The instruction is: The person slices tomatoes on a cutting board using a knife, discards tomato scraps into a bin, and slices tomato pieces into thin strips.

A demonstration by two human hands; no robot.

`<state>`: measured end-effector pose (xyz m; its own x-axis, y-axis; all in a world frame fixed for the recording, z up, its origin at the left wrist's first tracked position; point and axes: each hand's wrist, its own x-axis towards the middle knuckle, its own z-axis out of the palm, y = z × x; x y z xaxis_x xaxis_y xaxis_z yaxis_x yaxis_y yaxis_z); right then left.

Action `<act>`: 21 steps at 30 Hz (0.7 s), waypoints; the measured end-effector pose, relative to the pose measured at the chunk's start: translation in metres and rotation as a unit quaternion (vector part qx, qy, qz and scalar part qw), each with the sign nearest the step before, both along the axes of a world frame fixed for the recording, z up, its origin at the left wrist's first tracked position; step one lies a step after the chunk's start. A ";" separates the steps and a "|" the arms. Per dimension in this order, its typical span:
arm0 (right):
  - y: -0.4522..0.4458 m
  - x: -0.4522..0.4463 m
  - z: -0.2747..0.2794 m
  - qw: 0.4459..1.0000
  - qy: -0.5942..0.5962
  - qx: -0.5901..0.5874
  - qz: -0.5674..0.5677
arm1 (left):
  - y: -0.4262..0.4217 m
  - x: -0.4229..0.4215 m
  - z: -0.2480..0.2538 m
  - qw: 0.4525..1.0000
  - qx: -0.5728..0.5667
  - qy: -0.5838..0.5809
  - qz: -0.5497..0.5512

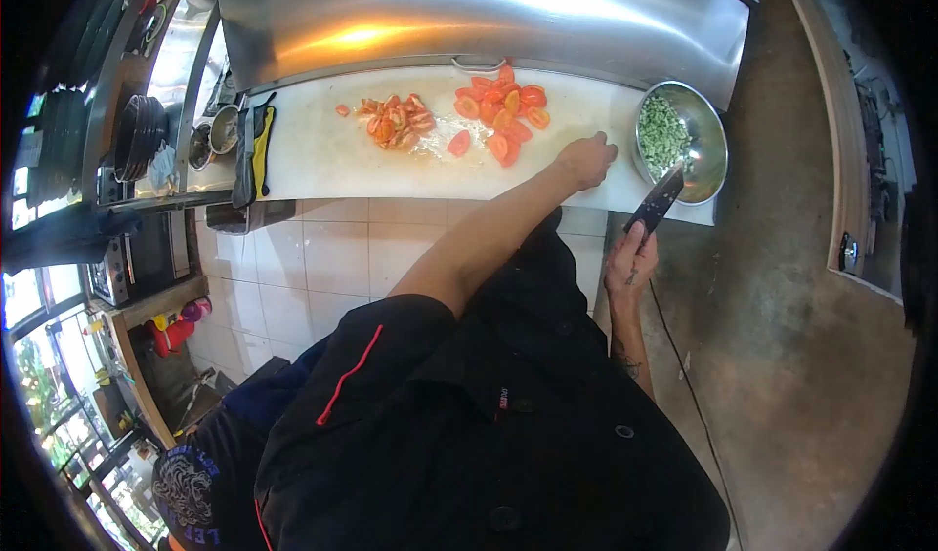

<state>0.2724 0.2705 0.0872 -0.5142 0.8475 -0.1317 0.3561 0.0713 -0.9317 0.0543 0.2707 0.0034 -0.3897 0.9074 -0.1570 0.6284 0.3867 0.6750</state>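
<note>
White board (303, 160) under curled left fingers (608, 148), hold unclear; knife (659, 199) in closed right fingers (636, 234), tip over the bowl (710, 155).

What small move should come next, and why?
Probably a light tap of the knife by the right hand over the metal bowl: pale specks show on its blade, the tip overlaps the bowl, and chopped green pieces lie inside.

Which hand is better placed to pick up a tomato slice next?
Left, I'd judge: the left hand is over the board, nearer the tomato slices; the right hand holds a knife at the bowl.
</note>
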 end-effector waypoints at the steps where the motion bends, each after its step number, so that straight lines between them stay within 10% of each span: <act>1: -0.001 0.000 0.001 1.000 0.007 0.019 -0.002 | -0.010 -0.002 0.004 1.000 -0.006 0.002 -0.005; 5: -0.007 -0.023 -0.003 0.993 -0.053 0.047 0.091 | -0.106 -0.019 0.019 0.967 0.165 -0.038 0.191; 11: -0.076 -0.123 -0.049 0.878 -0.148 0.081 0.448 | -0.274 -0.050 0.041 0.778 0.123 -0.208 0.581; 21: -0.050 -0.130 -0.052 0.892 -0.199 0.134 0.383 | -0.240 -0.035 0.026 0.782 0.088 -0.152 0.598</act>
